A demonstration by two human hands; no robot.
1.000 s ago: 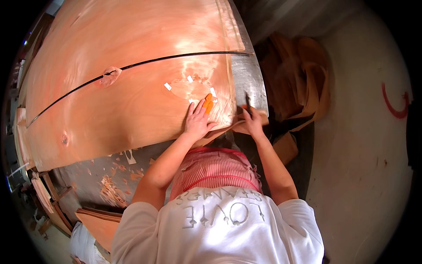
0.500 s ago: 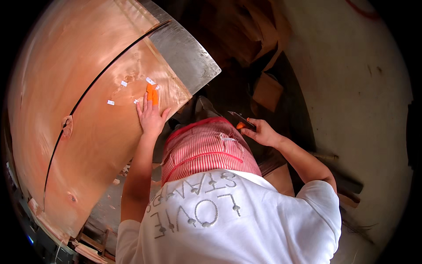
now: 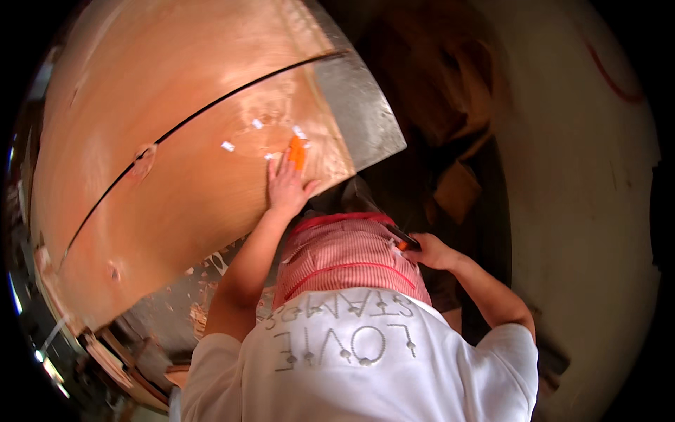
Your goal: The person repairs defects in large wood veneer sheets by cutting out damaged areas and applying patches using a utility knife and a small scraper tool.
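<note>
My left hand [image 3: 288, 188] lies flat with its fingers spread on a large, light reddish-brown wood veneer sheet [image 3: 211, 183], close to its right edge. Orange coverings [image 3: 297, 152] wrap some of its fingers. Just beyond the fingertips are several small white paper pieces [image 3: 257, 124] on the sheet. At the right side of my striped apron [image 3: 351, 260], my right hand [image 3: 434, 252] grips a dark-bladed knife [image 3: 405, 238] with a bit of orange at the handle. Part of the knife is hidden by the hand, and its edge is blurred.
A long black strip or gap [image 3: 232, 93] curves across the sheet, passing a knot [image 3: 144, 160]. Grey metal plate [image 3: 369, 112] sticks out past the sheet's far right corner. Wood scraps [image 3: 200, 316] litter the floor at left; brown cardboard-like pieces [image 3: 457, 190] lie at right.
The view has turned, so the sheet appears farther right. My right hand has brought the knife in against the apron. My left hand stays on the same spot of the veneer.
</note>
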